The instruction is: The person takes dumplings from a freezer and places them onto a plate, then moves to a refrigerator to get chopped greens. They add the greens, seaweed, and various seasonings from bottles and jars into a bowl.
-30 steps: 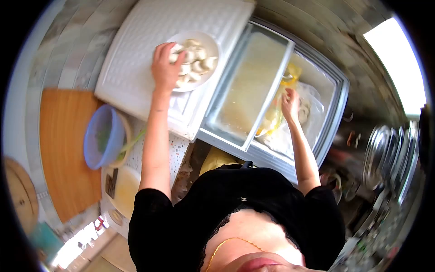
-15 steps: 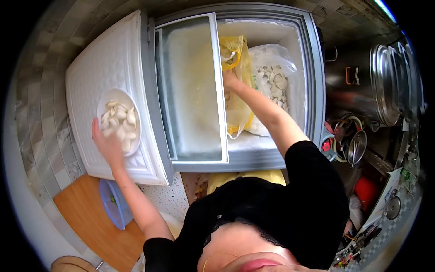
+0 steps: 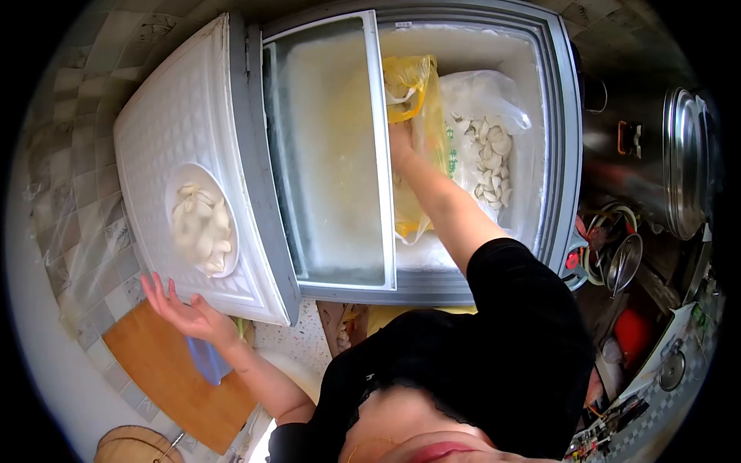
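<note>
The left arm reaches out to the side with the elbow bent slightly, and the left hand (image 3: pixel 187 312) hangs with its fingers spread and thumb apart, released and holding nothing. It is at the near outer corner of the white lid (image 3: pixel 158 143), just beside but apart from the oval plate (image 3: pixel 194 171), which lies on the lid heaped with pale dumplings (image 3: pixel 202 228). The left wrist passes in front of a blue bowl (image 3: pixel 206 359) near a wooden board (image 3: pixel 158 378). The right arm stretches forward over the edge of the open chest freezer (image 3: pixel 566 147), forearm angled down and inward, so that the right hand (image 3: pixel 400 140) is at the yellow bag (image 3: pixel 429 116), close by the edge of the sliding glass panel (image 3: pixel 328 166). The fingers are mostly hidden there, so I cannot tell whether they grasp the bag or only touch it. To the right of the yellow bag, a clear bag (image 3: pixel 478 91) lies open in the freezer, with more dumplings showing inside.
</note>
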A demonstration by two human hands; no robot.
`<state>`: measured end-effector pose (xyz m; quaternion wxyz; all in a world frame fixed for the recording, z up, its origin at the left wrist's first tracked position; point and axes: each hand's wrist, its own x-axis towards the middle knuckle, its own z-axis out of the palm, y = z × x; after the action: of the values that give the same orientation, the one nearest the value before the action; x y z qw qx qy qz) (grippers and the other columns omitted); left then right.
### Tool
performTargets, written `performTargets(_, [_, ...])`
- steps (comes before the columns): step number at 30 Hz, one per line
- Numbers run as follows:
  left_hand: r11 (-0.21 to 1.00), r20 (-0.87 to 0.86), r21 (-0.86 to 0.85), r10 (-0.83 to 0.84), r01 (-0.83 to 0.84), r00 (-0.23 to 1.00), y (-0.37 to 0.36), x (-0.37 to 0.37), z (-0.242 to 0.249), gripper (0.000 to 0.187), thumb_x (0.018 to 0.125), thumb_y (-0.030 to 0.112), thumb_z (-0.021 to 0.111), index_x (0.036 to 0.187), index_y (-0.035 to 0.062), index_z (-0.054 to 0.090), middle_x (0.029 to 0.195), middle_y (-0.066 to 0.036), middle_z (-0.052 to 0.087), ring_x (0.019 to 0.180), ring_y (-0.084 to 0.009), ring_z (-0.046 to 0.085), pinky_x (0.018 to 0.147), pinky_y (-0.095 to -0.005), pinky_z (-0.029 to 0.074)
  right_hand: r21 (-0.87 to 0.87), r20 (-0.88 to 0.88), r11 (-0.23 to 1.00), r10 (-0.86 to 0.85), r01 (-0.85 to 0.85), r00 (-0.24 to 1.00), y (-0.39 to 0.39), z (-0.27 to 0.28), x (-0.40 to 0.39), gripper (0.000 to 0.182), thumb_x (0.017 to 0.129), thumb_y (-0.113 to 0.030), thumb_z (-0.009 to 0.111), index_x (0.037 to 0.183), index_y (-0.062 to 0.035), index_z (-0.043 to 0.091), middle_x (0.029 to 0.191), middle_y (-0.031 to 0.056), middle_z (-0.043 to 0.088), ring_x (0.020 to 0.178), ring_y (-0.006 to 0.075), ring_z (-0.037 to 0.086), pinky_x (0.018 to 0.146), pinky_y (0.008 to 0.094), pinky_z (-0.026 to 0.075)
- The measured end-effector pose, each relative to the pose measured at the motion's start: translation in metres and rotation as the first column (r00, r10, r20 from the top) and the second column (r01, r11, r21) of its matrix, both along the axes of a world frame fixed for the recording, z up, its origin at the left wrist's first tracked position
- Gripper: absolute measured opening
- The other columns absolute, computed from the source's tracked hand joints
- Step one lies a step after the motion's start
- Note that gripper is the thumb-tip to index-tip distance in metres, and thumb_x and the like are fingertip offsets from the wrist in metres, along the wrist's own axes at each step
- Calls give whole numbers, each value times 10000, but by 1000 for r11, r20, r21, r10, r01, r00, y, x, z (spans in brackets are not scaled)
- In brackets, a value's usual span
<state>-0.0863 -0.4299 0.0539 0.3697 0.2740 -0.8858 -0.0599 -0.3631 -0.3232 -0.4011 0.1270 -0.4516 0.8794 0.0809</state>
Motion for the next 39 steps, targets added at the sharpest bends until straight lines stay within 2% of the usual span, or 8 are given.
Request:
performTargets(3, [999,-66,27,-33,35,997,6,11,0,587,955,444,512,1299,-23,420,1437,-227,336,1253,-356,444,980,-469,415,89,343,995,-76,48,936,13,54,-2,452,859,-293,546,1281,-133,567,1399,133,424,1239,287,458,889,423,468])
performTargets(23, [828,-486,412,-153,380,860,98,-27,-19,495,946,365,548,1196,-58,482,1351,-266,386,1060,-318,567,834,-415,503,-389,447,917,268,-84,854,25,40,-6,361,824,-281,565,1108,-78,657,1081,160,664,936,319,652,754,420,531])
performTargets(25, [777,-512,465,-155,424,845,109,-31,-27,467,946,335,556,1188,-58,488,1325,-260,419,1046,-305,575,829,-403,506,-281,575,924,-54,260,816,43,84,-23,315,849,-277,541,1042,-59,662,936,151,691,834,296,672,731,419,523])
performTargets(29, [167,-450,851,-255,497,856,130,-46,-59,315,961,166,484,1225,-6,500,1250,-206,517,1076,-250,569,831,-362,511,-168,932,629,-149,759,330,99,165,-43,371,917,-384,510,1019,-43,612,797,112,645,684,247,610,607,353,487])
performTargets(31, [-38,-519,850,-232,525,823,144,-71,-87,388,990,226,467,1311,11,437,1317,-186,477,1175,-257,520,929,-396,469,181,967,373,103,910,-235,130,235,-27,385,947,-426,483,952,-49,566,732,83,593,563,187,550,490,307,430])
performTargets(34, [-19,-521,853,-107,522,847,171,-111,-105,535,1000,367,442,1397,26,328,1389,-167,418,1273,-266,438,1027,-443,387,209,912,197,314,958,-264,137,288,17,401,963,-449,460,921,-57,529,699,80,571,503,183,525,433,303,393])
performTargets(37, [-275,-695,651,159,708,701,173,-138,-125,638,977,521,375,1416,63,308,1429,-149,385,1294,-260,411,1082,-416,337,-143,932,-36,331,989,146,124,306,71,428,1009,-421,376,956,-37,558,764,56,601,666,152,577,562,297,464])
performTargets(39, [-403,-692,520,317,753,648,166,-140,-129,601,972,528,376,1355,66,400,1405,-147,423,1278,-260,432,1092,-397,338,-231,894,-31,388,973,225,119,335,93,473,1034,-387,300,1106,-6,571,1042,129,609,965,203,597,864,309,485])
